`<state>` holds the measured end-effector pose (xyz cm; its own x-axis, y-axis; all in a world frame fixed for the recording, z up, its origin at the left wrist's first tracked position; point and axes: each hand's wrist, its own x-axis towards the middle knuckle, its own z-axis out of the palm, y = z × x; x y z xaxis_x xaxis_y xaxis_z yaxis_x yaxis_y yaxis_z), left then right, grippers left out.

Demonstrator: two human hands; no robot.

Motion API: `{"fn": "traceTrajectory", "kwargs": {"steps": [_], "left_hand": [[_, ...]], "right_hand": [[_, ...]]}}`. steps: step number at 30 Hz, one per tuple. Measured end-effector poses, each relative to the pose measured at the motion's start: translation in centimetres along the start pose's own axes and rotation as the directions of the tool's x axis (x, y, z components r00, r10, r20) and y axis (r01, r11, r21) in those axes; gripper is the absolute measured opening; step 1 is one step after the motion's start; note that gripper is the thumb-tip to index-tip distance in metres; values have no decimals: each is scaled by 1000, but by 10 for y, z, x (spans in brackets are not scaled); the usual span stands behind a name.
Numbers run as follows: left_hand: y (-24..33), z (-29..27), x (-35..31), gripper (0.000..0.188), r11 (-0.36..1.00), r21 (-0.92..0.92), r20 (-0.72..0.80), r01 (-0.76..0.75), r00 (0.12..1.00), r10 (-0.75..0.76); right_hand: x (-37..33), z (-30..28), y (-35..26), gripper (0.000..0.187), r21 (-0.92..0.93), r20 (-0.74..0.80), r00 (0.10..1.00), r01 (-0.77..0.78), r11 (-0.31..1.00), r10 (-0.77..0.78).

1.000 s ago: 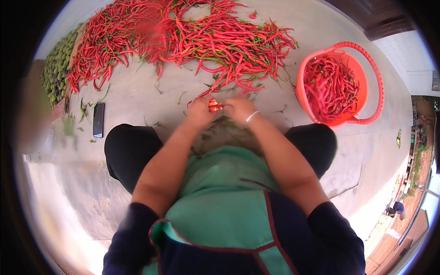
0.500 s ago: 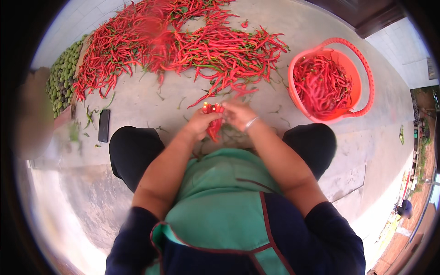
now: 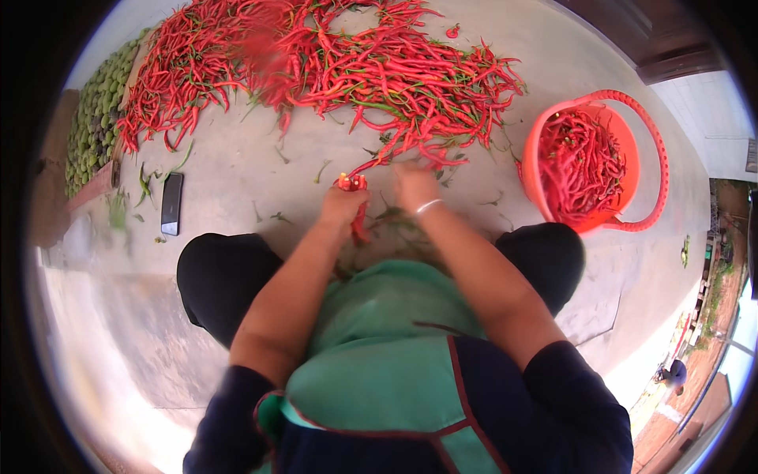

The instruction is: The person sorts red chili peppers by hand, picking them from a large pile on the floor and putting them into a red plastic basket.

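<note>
My left hand (image 3: 343, 207) is closed around a small bunch of red chili peppers (image 3: 359, 223). Their pale stem ends stick up above my fingers, and the tips hang below. To the right, my right hand (image 3: 415, 186), with a white bracelet at the wrist, is at the near edge of a big heap of red chilies (image 3: 418, 79). Motion smears its fingers, so whether it grips a chili is unclear. Several green stems (image 3: 395, 225) lie on the floor between my arms.
A red basket (image 3: 535, 178) with a raised handle stands at the right, partly filled with chilies. A dark phone (image 3: 171, 204) lies on the floor at the left. Behind it is a pile of green round fruits (image 3: 99, 118). My bent knees flank the work spot.
My right hand has left the bunch in my left hand and moved forward and right to the heap's edge. The view has shifted slightly.
</note>
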<state>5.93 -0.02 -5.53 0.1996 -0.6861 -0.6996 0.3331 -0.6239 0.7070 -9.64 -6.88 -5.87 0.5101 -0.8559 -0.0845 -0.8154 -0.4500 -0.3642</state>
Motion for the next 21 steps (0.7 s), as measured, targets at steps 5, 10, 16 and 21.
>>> {"fn": "traceTrajectory", "kwargs": {"steps": [5,10,16,21], "left_hand": [[8,1,3,15,978,112,-39,-175,983,180],[26,23,-18,33,408,699,201,-587,709,676],[39,47,-44,30,334,560,557,-758,643,526],[48,77,-74,13,747,468,469,-472,849,243]], "right_hand": [[33,13,1,18,-238,200,977,-24,971,73],[3,-13,6,25,-3,338,937,91,996,-84],[-46,-83,13,28,172,368,924,48,984,-109],[-77,-94,20,26,139,170,983,44,989,-68]]}}
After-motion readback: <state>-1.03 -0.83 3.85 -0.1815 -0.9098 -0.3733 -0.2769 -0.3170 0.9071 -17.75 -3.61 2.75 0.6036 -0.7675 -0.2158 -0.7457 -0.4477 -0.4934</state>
